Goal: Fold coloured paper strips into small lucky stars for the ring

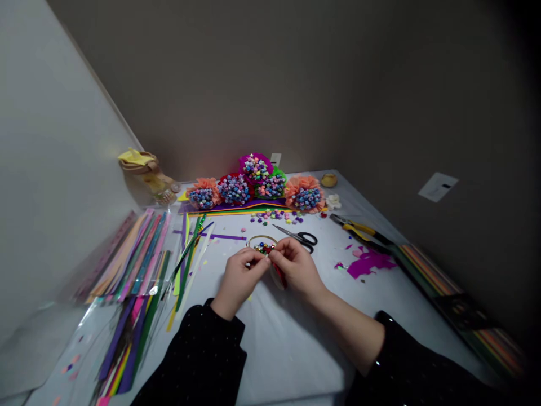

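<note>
My left hand [240, 279] and my right hand [298, 268] meet fingertip to fingertip over the middle of the table. Both are closed in a pinch. A tiny pale piece shows between the fingertips, too small to name. Just behind and partly under the hands is a round gold-rimmed container [262, 237] holding shiny multicoloured paper stars [264, 247]; my fingers hide much of it. Something red [283, 277] shows below my right hand. Black-handled scissors [301, 237] lie beyond that hand, with loose pastel stars [279, 215] behind them.
Star-filled crepe paper bouquets [234, 190] line the back. Paper strips [131, 265] in clear packs and loose strips [186, 270] lie left. On the right are yellow-handled pliers [359, 228], magenta paper scraps [372, 262] and packed strips [448, 299] beside the wall. Ribbon rolls [141, 163] stand back left.
</note>
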The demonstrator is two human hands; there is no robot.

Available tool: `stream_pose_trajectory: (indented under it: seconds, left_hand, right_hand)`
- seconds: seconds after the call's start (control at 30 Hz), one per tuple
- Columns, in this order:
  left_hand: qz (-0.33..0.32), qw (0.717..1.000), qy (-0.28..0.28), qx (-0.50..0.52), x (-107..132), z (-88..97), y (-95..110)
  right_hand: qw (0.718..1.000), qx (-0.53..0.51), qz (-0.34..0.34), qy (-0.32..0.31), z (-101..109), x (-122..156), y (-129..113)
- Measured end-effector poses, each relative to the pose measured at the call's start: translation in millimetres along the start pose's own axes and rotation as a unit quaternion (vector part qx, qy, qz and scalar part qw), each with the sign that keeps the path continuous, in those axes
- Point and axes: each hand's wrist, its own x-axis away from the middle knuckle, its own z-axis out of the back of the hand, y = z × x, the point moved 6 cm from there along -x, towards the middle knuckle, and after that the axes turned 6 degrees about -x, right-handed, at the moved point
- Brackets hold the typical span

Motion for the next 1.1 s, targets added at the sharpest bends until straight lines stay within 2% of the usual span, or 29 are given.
stream_pose_trajectory:
  seconds: [0.2,0.4,0.6,0.73,0.8,0.87,0.97,1.1]
  left_hand:
    - [0.006,1.0,0.013,0.006,-0.9,1.1,-1.4]
    - [0.037,0.999,0.003,0.032,-0.7,-1.2,-3.4]
    - [0.052,0.998,0.02,0.028,-0.5,-0.5,-5.2]
    - [0.06,0.996,0.053,0.035,-1.3,5.4,-6.1]
    - [0.065,0.996,0.054,0.041,-1.5,6.1,-7.4]
    - [0.067,0.995,0.051,0.044,-1.5,5.5,-9.0]
    - [0.081,0.994,0.053,0.045,-1.4,4.4,-13.7]
    - [0.096,0.992,0.067,0.055,-1.6,3.4,-21.6]
  right_hand:
    - [0.998,-0.052,-0.01,-0.015,-1.5,0.1,4.3]
    - [0.999,-0.039,-0.013,-0.024,-4.0,1.3,0.2]
    - [0.998,-0.036,-0.036,-0.038,-7.5,2.1,1.7]
    - [0.997,0.013,-0.042,-0.07,-11.7,4.0,3.1]
    - [0.995,0.031,-0.044,-0.087,-13.4,4.9,3.0]
    - [0.995,0.03,-0.049,-0.078,-11.7,4.8,2.5]
    - [0.996,0.008,-0.076,-0.055,-8.0,4.0,3.5]
    - [0.987,-0.017,-0.135,-0.085,-11.4,5.3,9.1]
